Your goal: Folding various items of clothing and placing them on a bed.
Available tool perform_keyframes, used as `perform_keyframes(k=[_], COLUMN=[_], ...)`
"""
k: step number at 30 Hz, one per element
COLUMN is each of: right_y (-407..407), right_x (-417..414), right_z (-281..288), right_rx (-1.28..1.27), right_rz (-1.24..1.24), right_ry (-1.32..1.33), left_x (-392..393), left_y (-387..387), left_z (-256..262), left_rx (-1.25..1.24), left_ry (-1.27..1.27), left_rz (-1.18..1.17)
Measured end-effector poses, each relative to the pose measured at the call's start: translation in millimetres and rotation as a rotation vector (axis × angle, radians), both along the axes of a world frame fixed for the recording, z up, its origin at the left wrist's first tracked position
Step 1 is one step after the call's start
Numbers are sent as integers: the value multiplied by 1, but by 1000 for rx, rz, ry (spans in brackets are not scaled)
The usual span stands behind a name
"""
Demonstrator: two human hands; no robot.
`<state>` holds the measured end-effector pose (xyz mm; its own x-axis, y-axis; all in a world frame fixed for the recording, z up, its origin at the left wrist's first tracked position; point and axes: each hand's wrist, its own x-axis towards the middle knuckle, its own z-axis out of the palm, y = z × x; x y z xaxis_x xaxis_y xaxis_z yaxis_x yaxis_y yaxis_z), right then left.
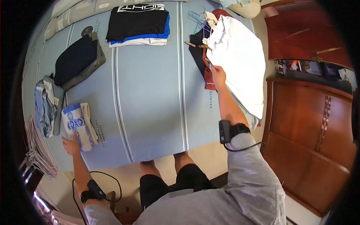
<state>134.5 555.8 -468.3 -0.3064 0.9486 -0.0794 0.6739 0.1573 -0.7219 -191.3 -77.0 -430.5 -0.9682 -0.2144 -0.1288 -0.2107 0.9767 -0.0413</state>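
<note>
My left hand point(71, 144) is at the near edge of a folded white-and-blue patterned towel point(77, 123), fingers apart, with one finger lying against the cloth. At the right, my right hand point(218, 75) pinches the left edge of a loose garment pile. A large white garment point(239, 56) covers most of that pile. Dark red cloth point(208, 80) and a black garment point(198, 53) stick out on its left side. Wooden clothespins point(190, 44) and pastel hangers point(206, 28) lie by its upper left. Which layer my right fingers hold is hard to see.
A blue striped sheet point(149, 92) covers the bed. Folded black, blue and white clothes point(137, 24) sit at the back; a dark folded stack point(77, 57) and bluish clothes point(46, 107) lie left. Several hangers point(39, 152) hang at the bed's left edge. A wooden cabinet point(303, 135) stands right.
</note>
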Motion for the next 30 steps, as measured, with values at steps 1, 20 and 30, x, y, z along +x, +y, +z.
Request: perform_keyframes(k=[1, 20, 30], right_y=[8, 60, 35], right_x=[-22, -76, -11], right_z=[-3, 18, 52], right_rx=[60, -127, -30], right_rz=[63, 612, 115], right_ry=[-54, -785, -452], left_x=[10, 235, 244], left_y=[-4, 191, 208], left_z=[3, 37, 72], left_rx=[-17, 1031, 1089], left_ry=[14, -514, -554], left_rz=[26, -75, -179])
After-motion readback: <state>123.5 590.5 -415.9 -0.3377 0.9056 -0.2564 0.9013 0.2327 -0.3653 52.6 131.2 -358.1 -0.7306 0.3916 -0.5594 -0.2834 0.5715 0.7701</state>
